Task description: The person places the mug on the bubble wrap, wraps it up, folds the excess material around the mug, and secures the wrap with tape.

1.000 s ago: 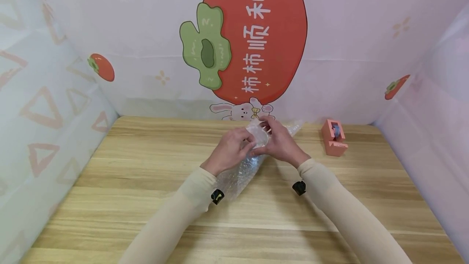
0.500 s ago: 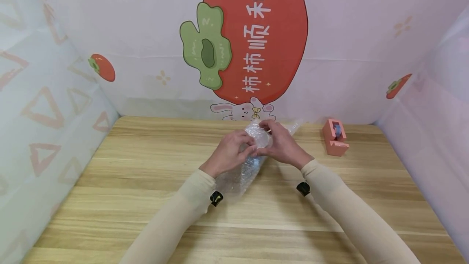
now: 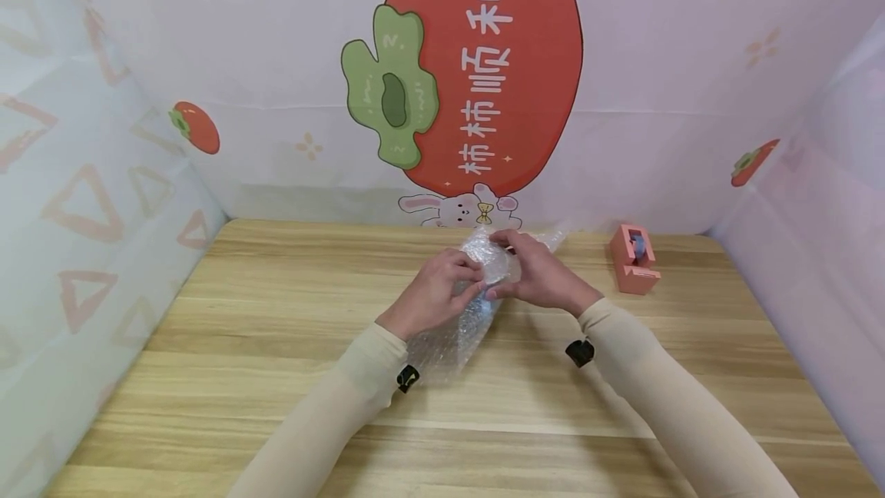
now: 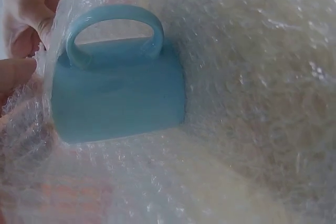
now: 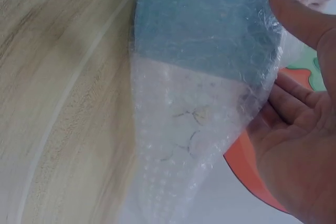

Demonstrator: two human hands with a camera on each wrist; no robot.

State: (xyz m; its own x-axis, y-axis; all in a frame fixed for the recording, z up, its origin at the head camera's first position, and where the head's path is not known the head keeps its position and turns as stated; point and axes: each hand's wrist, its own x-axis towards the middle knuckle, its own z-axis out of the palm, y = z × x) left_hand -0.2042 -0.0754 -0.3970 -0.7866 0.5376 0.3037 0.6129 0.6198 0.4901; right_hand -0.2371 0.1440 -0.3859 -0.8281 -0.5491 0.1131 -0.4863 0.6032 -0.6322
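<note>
A blue mug [image 4: 121, 95] with a loop handle is wrapped in clear bubble wrap [image 3: 442, 352], standing on the table's far half. In the head view my left hand [image 3: 437, 292] pinches the wrap over the mug's end from the left. Opposite it, my right hand [image 3: 546, 275] curls round the wrapped mug, thumb on the near side and fingers on the far side. The right wrist view shows my right thumb [image 5: 302, 17] against the wrap, with the mug's blue body showing through the bubbles. Folds of wrap partly hide the fingertips.
A pink tape dispenser [image 3: 634, 260] with a blue roll stands at the back right of the wooden table [image 3: 242, 344]. A printed backdrop [image 3: 290, 52] rises behind the table's far edge, and sheets line both sides. One wrap corner [image 3: 556, 235] sticks out behind the right hand.
My right hand has shifted slightly to the right, and its thumb has drawn away from the left thumb. The wrap over the mug's end has been gathered a little; the mug stays in place.
</note>
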